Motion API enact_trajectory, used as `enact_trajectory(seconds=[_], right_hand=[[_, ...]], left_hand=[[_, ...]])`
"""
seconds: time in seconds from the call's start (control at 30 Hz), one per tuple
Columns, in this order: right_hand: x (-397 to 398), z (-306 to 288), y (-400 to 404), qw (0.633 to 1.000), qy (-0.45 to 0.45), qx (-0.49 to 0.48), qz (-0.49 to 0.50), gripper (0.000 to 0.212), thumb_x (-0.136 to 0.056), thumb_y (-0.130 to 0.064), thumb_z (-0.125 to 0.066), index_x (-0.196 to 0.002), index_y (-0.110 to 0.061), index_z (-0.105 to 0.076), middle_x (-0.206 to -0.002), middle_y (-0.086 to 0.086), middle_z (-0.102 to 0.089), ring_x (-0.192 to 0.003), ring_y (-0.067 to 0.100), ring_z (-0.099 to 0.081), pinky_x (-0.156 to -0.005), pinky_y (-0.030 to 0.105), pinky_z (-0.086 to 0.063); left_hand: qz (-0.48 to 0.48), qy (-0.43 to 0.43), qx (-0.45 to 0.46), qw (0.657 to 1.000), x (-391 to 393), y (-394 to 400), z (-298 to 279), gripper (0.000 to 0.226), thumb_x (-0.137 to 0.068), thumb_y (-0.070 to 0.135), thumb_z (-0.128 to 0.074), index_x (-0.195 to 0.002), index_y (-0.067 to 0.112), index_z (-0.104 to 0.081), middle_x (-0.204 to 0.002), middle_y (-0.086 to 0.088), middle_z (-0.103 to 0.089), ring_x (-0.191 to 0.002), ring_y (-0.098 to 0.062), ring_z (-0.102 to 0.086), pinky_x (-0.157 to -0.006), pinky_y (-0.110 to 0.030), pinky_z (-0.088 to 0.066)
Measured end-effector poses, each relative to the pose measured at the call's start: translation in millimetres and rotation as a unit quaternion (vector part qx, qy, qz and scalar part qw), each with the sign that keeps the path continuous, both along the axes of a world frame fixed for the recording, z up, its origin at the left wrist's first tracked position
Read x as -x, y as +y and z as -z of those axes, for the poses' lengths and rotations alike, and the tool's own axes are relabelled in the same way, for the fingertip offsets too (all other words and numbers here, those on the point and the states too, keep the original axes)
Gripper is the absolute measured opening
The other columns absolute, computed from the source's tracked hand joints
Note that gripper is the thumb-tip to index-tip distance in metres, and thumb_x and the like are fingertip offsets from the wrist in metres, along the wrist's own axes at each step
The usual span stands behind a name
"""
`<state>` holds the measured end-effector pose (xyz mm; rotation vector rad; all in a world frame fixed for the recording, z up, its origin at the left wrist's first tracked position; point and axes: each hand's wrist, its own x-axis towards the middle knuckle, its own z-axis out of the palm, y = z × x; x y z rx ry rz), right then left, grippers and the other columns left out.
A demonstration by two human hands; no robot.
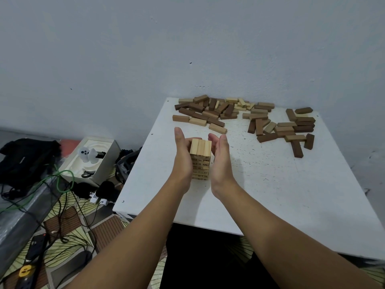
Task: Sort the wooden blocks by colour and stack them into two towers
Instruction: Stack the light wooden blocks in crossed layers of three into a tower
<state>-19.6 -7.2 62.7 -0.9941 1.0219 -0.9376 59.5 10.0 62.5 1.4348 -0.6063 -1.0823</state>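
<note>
Two bare forearms reach forward from the bottom edge over a white table (270, 195) whose painted top is speckled with small chips and marks. The left hand (182, 159) and the right hand (221, 161) stand edge-on, palms facing each other, fingers straight and together, flanking a tower of pale wooden blocks (200, 161). The left palm lies flat against the tower's left side; the right palm sits just beside its right side, though contact there is hard to confirm. Neither hand curls around anything. The tower stands upright near the table's left middle, built of smooth, light, rectangular bars laid three across, the top layer showing three long faces side by side, with lower layers showing small end faces bearing dark print too small to read. Beyond it, along the far edge against the grey wall, lies a loose heap of mixed blocks (210, 111), dark brown, mid brown and pale, lying at all angles. Further right, a second scatter of mostly brown blocks (291, 128) spreads flat across the tabletop.
</note>
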Motion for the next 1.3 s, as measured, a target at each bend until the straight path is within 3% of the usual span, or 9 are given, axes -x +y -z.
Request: enact_trajectory(seconds=[0.2, 0.43, 0.6, 0.67, 0.73, 0.87, 1.1, 1.2, 1.3], right_hand=[[2, 4, -2, 1.000, 0.001, 0.021, -0.009, 0.056, -0.110, -0.051, -0.016, -0.148, -0.024, -0.047, -0.116, -0.012, -0.060, -0.075, -0.024, -0.060, -0.055, 0.001, -0.045], [6, 5, -8, 0.999, 0.022, 0.033, -0.012, 0.058, -0.110, -0.050, -0.013, -0.150, -0.026, -0.046, -0.124, -0.018, -0.052, -0.073, -0.034, -0.050, -0.052, -0.006, -0.036], [10, 4, -14, 0.999, 0.019, 0.029, -0.017, 0.059, -0.109, -0.054, -0.012, -0.149, -0.029, -0.048, -0.146, -0.014, -0.046, -0.101, -0.021, -0.046, -0.067, -0.007, -0.034], [14, 5, -19, 0.999, 0.023, 0.033, 0.000, 0.060, -0.108, -0.056, -0.011, -0.147, -0.031, -0.050, -0.155, -0.012, -0.041, -0.126, -0.006, -0.043, -0.099, 0.009, -0.027], [20, 4, -26, 0.998, 0.035, 0.046, 0.016, 0.059, -0.108, -0.057, -0.011, -0.143, -0.035, -0.053, -0.157, -0.011, -0.041, -0.143, 0.005, -0.032, -0.113, 0.031, -0.015], [47, 0, -46, 0.996, 0.057, 0.059, 0.035, 0.056, -0.110, -0.052, -0.015, -0.138, -0.031, -0.059, -0.149, -0.005, -0.049, -0.142, 0.012, -0.037, -0.112, 0.037, -0.018], [119, -2, -88, 0.968, 0.221, 0.112, 0.033, 0.036, -0.109, -0.040, -0.037, -0.135, -0.028, -0.059, -0.132, -0.008, -0.055, -0.123, 0.012, -0.049, -0.095, 0.032, -0.036], [155, 5, -108, 0.947, 0.283, 0.150, 0.040, 0.031, -0.107, -0.035, -0.047, -0.132, -0.025, -0.063, -0.128, -0.006, -0.059, -0.117, 0.012, -0.054, -0.092, 0.029, -0.041], [188, 15, -129, 0.920, 0.345, 0.181, 0.047, 0.020, -0.105, -0.033, -0.051, -0.118, -0.030, -0.067, -0.122, -0.005, -0.061, -0.114, 0.015, -0.058, -0.101, 0.037, -0.049]], left_hand=[[-0.016, -0.004, 0.008, 1.000, 0, 3, -3, 0.095, -0.081, 0.094, -0.013, -0.115, 0.026, -0.069, -0.108, -0.002, -0.077, -0.111, -0.021, -0.070, -0.103, -0.044, -0.049], [-0.031, -0.025, 0.017, 0.999, -11, 2, -5, 0.099, -0.077, 0.091, -0.008, -0.122, 0.027, -0.068, -0.136, 0.004, -0.066, -0.138, -0.016, -0.051, -0.126, -0.051, -0.023], [-0.045, -0.038, 0.047, 0.997, -11, 0, -11, 0.097, -0.083, 0.091, -0.007, -0.123, 0.025, -0.067, -0.134, 0.004, -0.065, -0.135, -0.014, -0.051, -0.125, -0.049, -0.025], [-0.064, -0.058, 0.058, 0.995, -15, -3, -15, 0.083, -0.091, 0.082, -0.013, -0.117, 0.026, -0.068, -0.127, 0.003, -0.066, -0.127, -0.015, -0.055, -0.120, -0.045, -0.033], [-0.076, -0.098, 0.072, 0.990, -21, -8, -22, 0.056, -0.104, 0.068, -0.026, -0.107, 0.030, -0.067, -0.117, 0.006, -0.066, -0.115, -0.007, -0.057, -0.105, -0.032, -0.043], [-0.054, -0.215, 0.114, 0.969, -31, -25, -41, 0.015, -0.107, 0.037, -0.053, -0.101, 0.028, -0.064, -0.094, 0.016, -0.063, -0.079, 0.012, -0.056, -0.072, -0.005, -0.041], [0.062, -0.338, 0.107, 0.933, 17, -67, -75, 0.010, -0.105, 0.024, -0.057, -0.110, 0.018, -0.064, -0.089, 0.008, -0.063, -0.062, 0.007, -0.061, -0.055, -0.012, -0.045], [0.093, -0.332, 0.094, 0.934, 56, -92, -75, 0.010, -0.104, 0.025, -0.059, -0.110, 0.019, -0.064, -0.087, 0.007, -0.061, -0.072, -0.010, -0.064, -0.065, -0.034, -0.059], [0.113, -0.338, 0.074, 0.931, 94, -120, -60, 0.011, -0.104, 0.023, -0.056, -0.111, 0.017, -0.063, -0.083, 0.008, -0.059, -0.058, 0.001, -0.053, -0.061, -0.027, -0.045]])
